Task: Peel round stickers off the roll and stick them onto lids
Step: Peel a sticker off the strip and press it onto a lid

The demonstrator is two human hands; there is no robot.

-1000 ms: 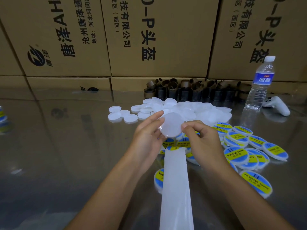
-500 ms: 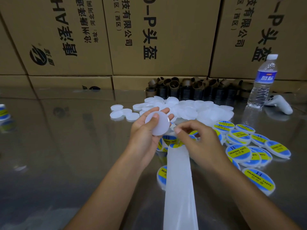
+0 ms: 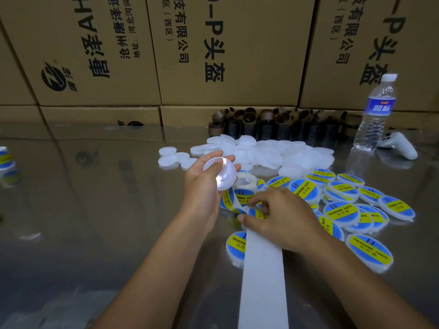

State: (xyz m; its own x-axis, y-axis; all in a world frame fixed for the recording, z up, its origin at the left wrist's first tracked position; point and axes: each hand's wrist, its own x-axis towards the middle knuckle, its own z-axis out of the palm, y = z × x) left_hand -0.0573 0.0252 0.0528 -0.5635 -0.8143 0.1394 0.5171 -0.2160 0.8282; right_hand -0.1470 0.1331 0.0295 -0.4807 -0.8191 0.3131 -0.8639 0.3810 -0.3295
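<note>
My left hand (image 3: 202, 193) holds a blank translucent round lid (image 3: 222, 173) up between thumb and fingers, above the sticker roll (image 3: 244, 182). The roll's white backing strip (image 3: 262, 276) runs from the roll toward me. My right hand (image 3: 282, 217) lies on the strip where blue and yellow stickers (image 3: 242, 195) sit, its fingertips pinching at the edge of one. A heap of blank white lids (image 3: 273, 155) lies behind the hands. Several lids with stickers on them (image 3: 342, 207) are spread on the right.
The shiny metal table (image 3: 95, 210) reflects cardboard boxes (image 3: 225, 51) stacked behind it. A row of brown cardboard cores (image 3: 273, 124) stands at the back. A water bottle (image 3: 377, 112) and a white controller (image 3: 399, 146) are at the far right. A stickered lid (image 3: 4, 157) lies at the left edge.
My right hand let go of the blank lid and dropped down to the strip by the roll. The left hand now holds the lid alone, slightly to the left.
</note>
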